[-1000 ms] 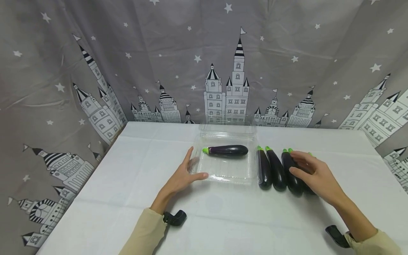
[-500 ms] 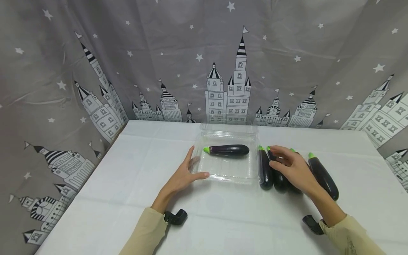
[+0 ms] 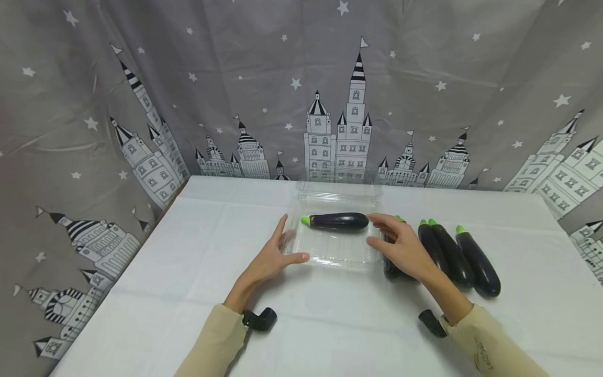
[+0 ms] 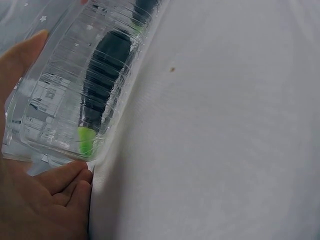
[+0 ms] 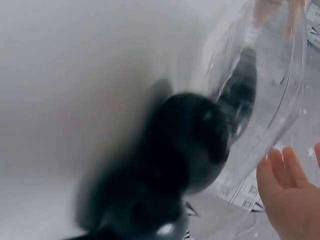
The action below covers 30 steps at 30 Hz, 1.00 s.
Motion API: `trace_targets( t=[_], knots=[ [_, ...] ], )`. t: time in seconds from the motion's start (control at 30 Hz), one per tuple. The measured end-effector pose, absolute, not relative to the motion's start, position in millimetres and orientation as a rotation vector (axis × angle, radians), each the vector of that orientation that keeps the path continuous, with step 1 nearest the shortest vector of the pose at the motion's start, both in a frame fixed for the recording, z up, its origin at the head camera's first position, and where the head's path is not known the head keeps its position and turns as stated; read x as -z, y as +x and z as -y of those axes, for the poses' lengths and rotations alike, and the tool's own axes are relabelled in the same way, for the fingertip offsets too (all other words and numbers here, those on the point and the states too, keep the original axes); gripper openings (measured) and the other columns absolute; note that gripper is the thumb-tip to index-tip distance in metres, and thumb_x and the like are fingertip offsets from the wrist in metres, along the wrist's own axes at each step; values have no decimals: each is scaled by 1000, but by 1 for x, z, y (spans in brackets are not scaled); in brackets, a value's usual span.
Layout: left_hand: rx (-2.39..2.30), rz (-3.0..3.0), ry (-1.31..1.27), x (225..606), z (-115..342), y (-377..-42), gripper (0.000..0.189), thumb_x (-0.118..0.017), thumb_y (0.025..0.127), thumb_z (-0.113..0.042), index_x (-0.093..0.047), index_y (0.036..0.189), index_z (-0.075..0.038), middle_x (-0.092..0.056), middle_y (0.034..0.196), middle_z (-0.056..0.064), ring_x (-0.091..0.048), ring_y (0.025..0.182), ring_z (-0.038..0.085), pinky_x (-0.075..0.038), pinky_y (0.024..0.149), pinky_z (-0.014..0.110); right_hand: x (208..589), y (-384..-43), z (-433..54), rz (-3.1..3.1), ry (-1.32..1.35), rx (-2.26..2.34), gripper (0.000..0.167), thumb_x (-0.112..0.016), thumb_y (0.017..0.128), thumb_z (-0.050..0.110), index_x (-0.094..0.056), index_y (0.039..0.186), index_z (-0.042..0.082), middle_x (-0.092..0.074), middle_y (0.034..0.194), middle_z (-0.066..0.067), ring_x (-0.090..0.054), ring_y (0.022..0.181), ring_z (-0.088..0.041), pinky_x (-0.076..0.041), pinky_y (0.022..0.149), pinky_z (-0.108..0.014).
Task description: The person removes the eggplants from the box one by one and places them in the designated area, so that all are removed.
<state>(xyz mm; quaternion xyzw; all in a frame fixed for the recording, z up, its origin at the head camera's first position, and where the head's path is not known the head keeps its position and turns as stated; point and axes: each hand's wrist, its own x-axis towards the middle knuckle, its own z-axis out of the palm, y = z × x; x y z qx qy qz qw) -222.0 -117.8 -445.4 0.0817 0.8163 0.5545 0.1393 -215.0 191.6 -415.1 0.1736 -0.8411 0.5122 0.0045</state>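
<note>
A dark purple eggplant with a green stem end lies crosswise in a clear plastic clamshell box, its lid standing up at the back. Around the box's front left corner my left hand is spread, thumb along the front edge and fingers at the left side. My right hand hovers over the eggplants at the box's right side and partly hides them. Its fingertips reach the right rim, near the blunt end of the eggplant inside, and hold nothing. In the right wrist view, its fingers are extended beside the box.
To the right of my right hand, three more eggplants lie side by side on the white-covered table. A grey curtain printed with castles and stars hangs right behind the table's back edge.
My right hand has swept left from over the right-hand eggplants to the box's right edge, uncovering three of them. My left hand and the eggplant in the box have stayed in place.
</note>
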Motion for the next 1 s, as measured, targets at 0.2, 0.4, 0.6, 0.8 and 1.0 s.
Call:
trace_targets(
  t=[0.2,0.4,0.6,0.8,1.0],
  knots=[
    [-1584,-2364,246,431,115,-215,109,-78,85,-25,1,160,-14,-21,159,22,-13,148,36,-16,114,58,419,-221,-175,2629,567,-1622,49,-68,93,13,-54,138,0,-51,141,-17,-46,130,-35,-33,111,-50],
    [-1588,-2359,249,434,116,-217,110,-78,85,-26,1,160,-14,-20,159,23,-13,148,36,-15,115,58,422,-233,-163,2630,577,-1632,50,-68,91,10,-53,138,-1,-49,142,-19,-44,131,-39,-32,110,-53],
    [-1603,-2357,236,457,119,-230,113,-80,83,-27,2,160,-18,-20,160,20,-12,148,35,-15,115,58,420,-242,-153,2688,534,-1554,52,-68,91,12,-54,139,1,-50,143,-18,-43,132,-38,-32,109,-55],
    [-1629,-2380,238,474,122,-236,114,-82,80,-34,-1,160,-27,-23,160,16,-14,148,34,-15,115,58,421,-253,-144,2779,462,-1474,54,-68,90,17,-53,141,7,-47,146,-17,-37,138,-36,-28,111,-57],
    [-1638,-2390,255,474,121,-234,114,-83,79,-38,-3,160,-28,-25,160,16,-15,148,35,-15,114,59,427,-261,-140,2809,433,-1463,56,-67,90,16,-51,142,4,-44,147,-19,-35,139,-38,-26,112,-56]
  ],
)
